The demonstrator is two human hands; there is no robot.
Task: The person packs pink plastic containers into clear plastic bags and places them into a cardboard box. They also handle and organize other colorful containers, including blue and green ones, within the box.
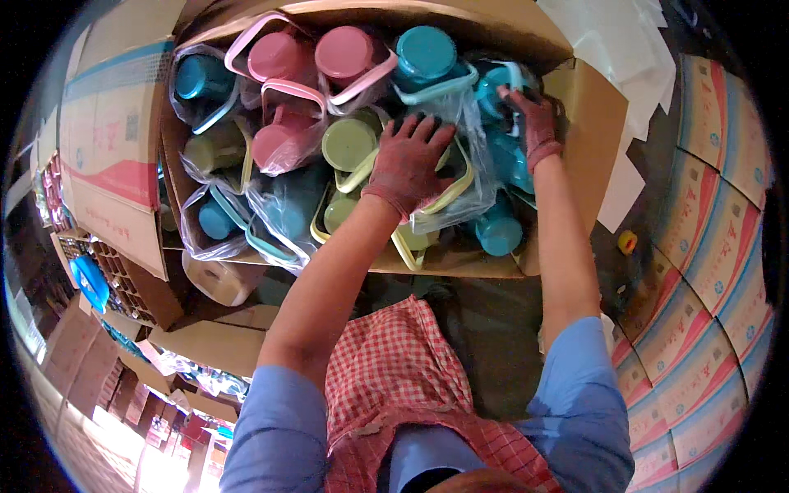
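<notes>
A large open cardboard box (pixel 592 123) holds several plastic jugs with loop handles, some wrapped in clear plastic bags. Pink jugs (pixel 343 56) sit toward the back, green ones (pixel 349 144) nearer the middle, and teal ones (pixel 426 53) on both sides. My left hand (pixel 411 164), in a dark red glove, rests with fingers spread over a green jug and its bagged neighbour. At the box's right side, my gloved right hand (pixel 534 123) has its fingers bent over a teal jug (pixel 493 92) by its pale blue handle; its inner fingers are partly hidden.
Stacked printed cartons (pixel 699 345) form a wall on the right. White sheets (pixel 620 57) lie beyond the box's right flap. A beige plastic tub (pixel 218 278) and a divided carton (pixel 115 279) stand at the left. A small yellow-and-red item (pixel 627 242) lies on the right.
</notes>
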